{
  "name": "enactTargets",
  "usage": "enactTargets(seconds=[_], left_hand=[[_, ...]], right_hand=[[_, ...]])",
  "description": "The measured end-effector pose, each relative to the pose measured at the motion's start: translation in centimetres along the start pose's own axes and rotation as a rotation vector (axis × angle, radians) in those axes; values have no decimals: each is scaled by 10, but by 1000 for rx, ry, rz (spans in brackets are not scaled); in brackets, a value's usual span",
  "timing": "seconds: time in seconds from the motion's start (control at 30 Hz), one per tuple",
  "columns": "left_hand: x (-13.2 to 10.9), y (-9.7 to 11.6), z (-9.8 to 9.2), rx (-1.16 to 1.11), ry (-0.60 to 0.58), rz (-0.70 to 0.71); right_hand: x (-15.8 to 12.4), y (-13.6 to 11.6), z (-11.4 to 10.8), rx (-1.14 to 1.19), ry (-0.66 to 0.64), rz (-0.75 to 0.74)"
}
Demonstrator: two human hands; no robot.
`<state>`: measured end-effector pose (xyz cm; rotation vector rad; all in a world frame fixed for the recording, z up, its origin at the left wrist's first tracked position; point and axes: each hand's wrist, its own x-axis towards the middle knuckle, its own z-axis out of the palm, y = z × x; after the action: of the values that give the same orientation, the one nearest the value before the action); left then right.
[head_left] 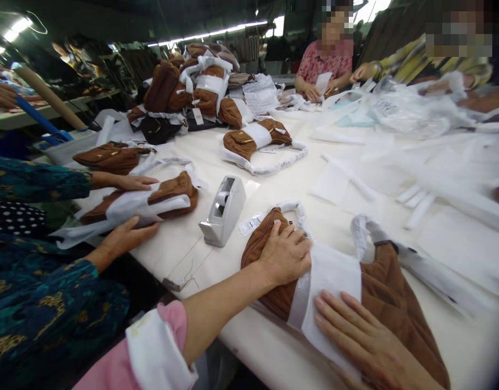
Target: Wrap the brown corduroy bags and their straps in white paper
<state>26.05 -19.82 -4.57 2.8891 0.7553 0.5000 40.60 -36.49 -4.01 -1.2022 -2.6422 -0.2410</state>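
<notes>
Head view: the left hand (285, 253) touches a brown bag (393, 303), the right hand (365, 338) its white wrap (335, 270), both loosely spread.

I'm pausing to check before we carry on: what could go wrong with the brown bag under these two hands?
The white wrap across the brown bag could crease or slip, as the right hand rests flat on it.
The printed tag lies by the bag's left end, so it might get trapped if the bag shifts.
The tape dispenser stands between this bag and the co-worker's bag; an arm might knock it.
</notes>
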Motion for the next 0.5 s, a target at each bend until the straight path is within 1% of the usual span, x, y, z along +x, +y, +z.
enactTargets(seconds=[0.1,0.2,0.27,0.33,0.37,0.4,0.43,0.5], left_hand=[[-2,-4,-1,-44,23,2],[4,-6,-11,-190,50,14],[8,0,-21,-298,121,-2],[6,13,-28,-329,179,38],[2,21,-29,-307,169,101],[-4,28,-28,-268,128,185],[-12,34,-26,-220,63,274],[-27,39,-18,-133,-38,359]], right_hand=[[-11,-15,15,-152,20,21],[-19,-21,27,-214,-3,49],[-20,-22,29,-238,-17,58],[-19,-25,28,-260,-22,64],[-19,-27,27,-269,-13,68],[-19,-29,27,-278,15,72],[-19,-32,26,-292,53,80],[-23,-35,27,-327,115,73]])
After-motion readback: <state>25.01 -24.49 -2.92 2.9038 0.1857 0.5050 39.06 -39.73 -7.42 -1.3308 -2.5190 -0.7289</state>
